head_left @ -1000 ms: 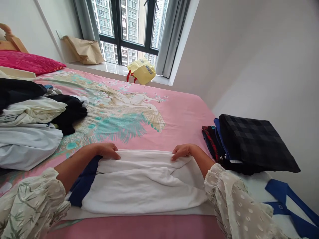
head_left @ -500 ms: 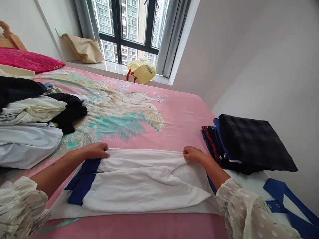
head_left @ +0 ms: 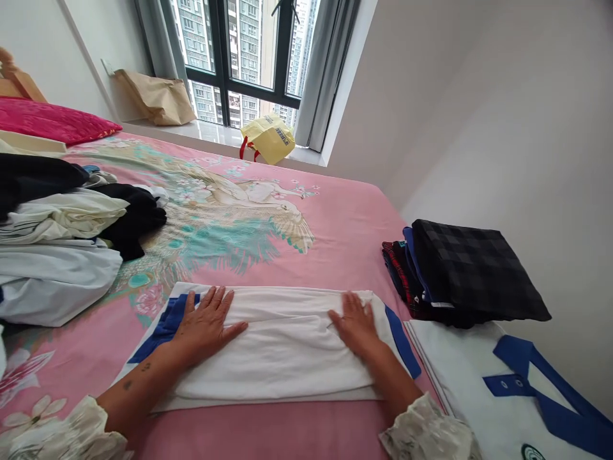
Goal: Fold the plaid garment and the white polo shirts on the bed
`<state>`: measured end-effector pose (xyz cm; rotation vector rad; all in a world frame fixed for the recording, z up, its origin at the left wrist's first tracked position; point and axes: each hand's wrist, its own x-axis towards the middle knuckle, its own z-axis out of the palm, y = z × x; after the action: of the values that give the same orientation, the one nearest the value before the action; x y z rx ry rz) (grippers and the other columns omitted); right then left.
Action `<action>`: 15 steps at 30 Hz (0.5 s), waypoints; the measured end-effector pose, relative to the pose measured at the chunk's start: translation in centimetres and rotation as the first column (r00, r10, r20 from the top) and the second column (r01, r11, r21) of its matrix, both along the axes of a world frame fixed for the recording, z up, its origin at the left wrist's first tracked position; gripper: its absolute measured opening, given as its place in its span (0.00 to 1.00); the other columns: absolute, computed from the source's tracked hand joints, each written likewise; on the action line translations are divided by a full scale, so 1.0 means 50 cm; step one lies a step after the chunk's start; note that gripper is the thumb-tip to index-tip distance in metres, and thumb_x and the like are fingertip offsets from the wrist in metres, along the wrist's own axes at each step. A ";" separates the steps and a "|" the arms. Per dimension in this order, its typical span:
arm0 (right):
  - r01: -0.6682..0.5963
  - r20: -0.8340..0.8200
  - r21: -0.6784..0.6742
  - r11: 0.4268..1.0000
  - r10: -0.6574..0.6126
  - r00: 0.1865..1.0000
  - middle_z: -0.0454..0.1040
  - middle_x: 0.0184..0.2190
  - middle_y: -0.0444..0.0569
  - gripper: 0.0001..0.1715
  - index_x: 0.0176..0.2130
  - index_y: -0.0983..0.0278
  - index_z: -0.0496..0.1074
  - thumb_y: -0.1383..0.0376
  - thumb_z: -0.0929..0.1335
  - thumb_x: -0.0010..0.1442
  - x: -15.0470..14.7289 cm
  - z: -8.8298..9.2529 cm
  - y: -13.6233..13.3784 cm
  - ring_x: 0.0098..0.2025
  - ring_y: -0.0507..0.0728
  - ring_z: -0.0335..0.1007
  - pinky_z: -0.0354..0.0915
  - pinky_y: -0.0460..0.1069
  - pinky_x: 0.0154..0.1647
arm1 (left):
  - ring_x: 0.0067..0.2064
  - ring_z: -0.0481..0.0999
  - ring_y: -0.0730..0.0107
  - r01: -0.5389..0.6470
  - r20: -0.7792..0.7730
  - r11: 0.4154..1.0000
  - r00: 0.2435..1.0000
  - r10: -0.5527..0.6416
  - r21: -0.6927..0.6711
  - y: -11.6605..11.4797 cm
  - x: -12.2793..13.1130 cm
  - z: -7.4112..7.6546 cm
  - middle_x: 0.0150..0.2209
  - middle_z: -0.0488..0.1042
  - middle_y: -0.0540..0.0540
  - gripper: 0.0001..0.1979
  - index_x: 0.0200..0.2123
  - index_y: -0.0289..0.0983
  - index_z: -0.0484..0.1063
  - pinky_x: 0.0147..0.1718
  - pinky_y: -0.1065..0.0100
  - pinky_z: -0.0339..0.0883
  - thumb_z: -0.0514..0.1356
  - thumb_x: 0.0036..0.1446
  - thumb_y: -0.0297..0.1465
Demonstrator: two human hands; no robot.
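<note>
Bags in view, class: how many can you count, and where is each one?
2: a brown bag on the left of the windowsill, and a yellow bag farther right on it. Others could be hidden behind the clothes pile.

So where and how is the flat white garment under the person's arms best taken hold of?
Likely by the far edge of the white garment, pinched near both corners, reaching over it from the person's side. That edge runs nearly straight with both corners showing, while the forearms hide the ends of the near edge. It lies flat and wide, so one pinch would probably let it sag.
</note>
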<state>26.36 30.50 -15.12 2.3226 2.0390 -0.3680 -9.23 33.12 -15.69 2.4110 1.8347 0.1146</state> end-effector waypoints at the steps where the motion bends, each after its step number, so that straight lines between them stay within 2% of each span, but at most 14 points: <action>1: 0.038 0.046 0.001 0.999 -0.038 0.998 0.39 0.69 0.55 0.43 0.68 0.70 0.44 0.47 0.52 0.65 0.026 -0.004 0.002 0.71 0.60 0.30 0.27 0.63 0.68 | 0.69 0.45 0.45 -0.018 -0.004 1.000 1.000 0.017 -0.018 0.002 -0.007 -0.001 0.67 0.51 0.34 0.44 0.65 0.33 0.56 0.63 0.41 0.24 0.47 0.54 0.57; 4: 0.071 0.091 -0.031 0.997 -0.067 0.994 0.40 0.69 0.53 0.41 0.68 0.69 0.43 0.48 0.50 0.66 0.061 0.004 0.010 0.71 0.59 0.30 0.29 0.64 0.68 | 0.69 0.46 0.47 -0.036 0.066 0.995 0.997 0.042 -0.097 0.014 -0.017 0.007 0.67 0.51 0.34 0.42 0.64 0.33 0.56 0.63 0.42 0.24 0.48 0.55 0.56; 6: 0.106 0.085 0.009 0.994 -0.106 0.991 0.42 0.69 0.54 0.39 0.67 0.70 0.47 0.50 0.50 0.66 0.035 0.023 0.007 0.71 0.60 0.32 0.31 0.66 0.68 | 0.69 0.47 0.49 -0.063 0.159 0.988 0.984 0.086 -0.141 0.025 -0.030 0.020 0.67 0.53 0.36 0.38 0.63 0.35 0.58 0.63 0.42 0.29 0.48 0.56 0.52; 8: 0.076 0.049 0.152 0.985 -0.084 0.995 0.46 0.68 0.55 0.36 0.66 0.71 0.50 0.55 0.50 0.67 -0.024 0.046 -0.011 0.70 0.60 0.35 0.33 0.64 0.68 | 0.68 0.48 0.53 -0.159 0.262 0.978 0.946 0.189 -0.133 0.032 -0.067 0.036 0.67 0.54 0.38 0.34 0.62 0.36 0.59 0.64 0.46 0.37 0.46 0.58 0.48; 10: -0.050 -0.024 0.298 0.953 0.059 0.998 0.49 0.68 0.54 0.33 0.66 0.70 0.52 0.58 0.51 0.67 -0.100 0.066 -0.043 0.70 0.59 0.37 0.33 0.61 0.69 | 0.67 0.52 0.55 -0.339 0.359 0.930 0.858 0.367 -0.142 0.024 -0.124 0.051 0.66 0.56 0.37 0.32 0.62 0.35 0.57 0.62 0.52 0.47 0.43 0.59 0.46; 12: -0.185 -0.128 0.361 0.914 0.245 0.961 0.50 0.67 0.52 0.32 0.65 0.67 0.54 0.59 0.52 0.66 -0.181 0.080 -0.080 0.70 0.59 0.38 0.34 0.60 0.69 | 0.63 0.61 0.53 -0.483 0.407 0.848 0.745 0.529 -0.219 -0.001 -0.188 0.063 0.61 0.62 0.32 0.32 0.59 0.32 0.59 0.56 0.56 0.59 0.42 0.59 0.47; 13: -0.236 -0.188 0.363 0.901 0.319 0.929 0.51 0.67 0.52 0.32 0.65 0.66 0.55 0.59 0.52 0.66 -0.221 0.085 -0.097 0.70 0.59 0.39 0.34 0.61 0.69 | 0.58 0.67 0.51 -0.519 0.405 0.809 0.701 0.587 -0.276 -0.018 -0.215 0.068 0.57 0.67 0.30 0.32 0.55 0.31 0.61 0.50 0.56 0.64 0.42 0.58 0.48; 15: -0.307 -0.308 0.346 0.887 0.416 0.856 0.52 0.67 0.52 0.31 0.65 0.66 0.56 0.60 0.53 0.66 -0.298 0.090 -0.119 0.70 0.60 0.39 0.36 0.62 0.69 | 0.43 0.77 0.52 -0.512 0.371 0.759 0.667 0.646 -0.401 -0.055 -0.255 0.072 0.43 0.75 0.31 0.32 0.46 0.31 0.66 0.35 0.59 0.69 0.41 0.57 0.51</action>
<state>11.44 24.53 -10.60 2.0406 2.8298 -0.5681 -21.97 30.40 -12.11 1.3487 2.1063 0.4575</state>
